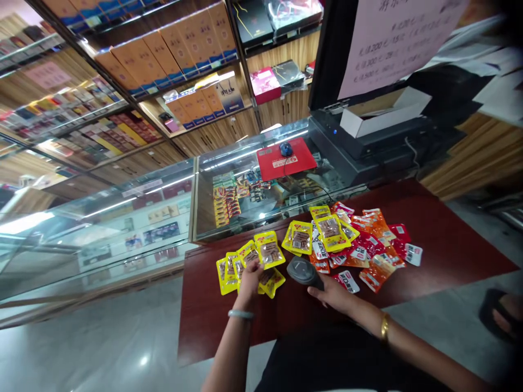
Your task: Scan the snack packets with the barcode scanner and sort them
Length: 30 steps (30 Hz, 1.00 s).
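My right hand (333, 294) is wrapped round the handle of a grey barcode scanner (301, 270), whose head points left toward the yellow packets. My left hand (250, 280) pinches the lower left corner of a yellow snack packet (269, 251) with a clear window showing brown food. Under and beside that hand lie several more yellow packets (230, 272), overlapping. Right of the scanner is a heap of yellow packets (330, 231) and orange packets (378, 269), with red and white ones among them. All rest on a dark red wooden board (204, 321).
Behind the board stands a glass display counter (196, 207) with small packs inside. On it lie a red mouse pad (267, 166) and a blue mouse (285, 148). A monitor with a pink paper (392, 43) and an open white box (368, 122) stand right. A foot (506, 313) shows at far right.
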{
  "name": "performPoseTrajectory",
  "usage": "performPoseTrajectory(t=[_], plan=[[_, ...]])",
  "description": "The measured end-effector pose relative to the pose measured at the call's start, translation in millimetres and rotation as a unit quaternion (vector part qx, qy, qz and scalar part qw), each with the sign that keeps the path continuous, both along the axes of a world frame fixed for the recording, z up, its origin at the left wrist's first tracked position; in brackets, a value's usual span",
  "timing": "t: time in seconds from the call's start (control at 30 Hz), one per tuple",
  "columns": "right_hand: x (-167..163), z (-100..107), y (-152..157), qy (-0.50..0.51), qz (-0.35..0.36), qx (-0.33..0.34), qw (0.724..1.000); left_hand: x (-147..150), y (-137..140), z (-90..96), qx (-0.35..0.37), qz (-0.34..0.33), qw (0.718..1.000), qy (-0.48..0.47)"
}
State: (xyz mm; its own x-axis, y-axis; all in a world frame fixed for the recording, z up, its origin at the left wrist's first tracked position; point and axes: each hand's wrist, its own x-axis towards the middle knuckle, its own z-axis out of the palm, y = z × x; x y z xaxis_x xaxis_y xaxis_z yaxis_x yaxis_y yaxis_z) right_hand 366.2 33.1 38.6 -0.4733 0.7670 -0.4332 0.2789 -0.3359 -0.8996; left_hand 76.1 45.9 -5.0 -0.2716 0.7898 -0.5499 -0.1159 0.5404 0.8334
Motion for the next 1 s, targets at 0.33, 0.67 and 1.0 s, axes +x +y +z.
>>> performPoseTrajectory(t=[0.33,0.67,1.0], plan=[[18,-15,-6,-0.033,-0.033,-0.026,0.999,-32,-5,22.0,-0.119,-0.045,0.821,0.556],[38,-10,-15,-0.026,-0.127,0.009,0.992,106,112,-10.8,-0.019,-0.278,0.870,0.406],[45,-23,-23,-0.027,-0.132,0.020,0.991,113,136,-21.4,-0.107,-0.346,0.858,0.364]])
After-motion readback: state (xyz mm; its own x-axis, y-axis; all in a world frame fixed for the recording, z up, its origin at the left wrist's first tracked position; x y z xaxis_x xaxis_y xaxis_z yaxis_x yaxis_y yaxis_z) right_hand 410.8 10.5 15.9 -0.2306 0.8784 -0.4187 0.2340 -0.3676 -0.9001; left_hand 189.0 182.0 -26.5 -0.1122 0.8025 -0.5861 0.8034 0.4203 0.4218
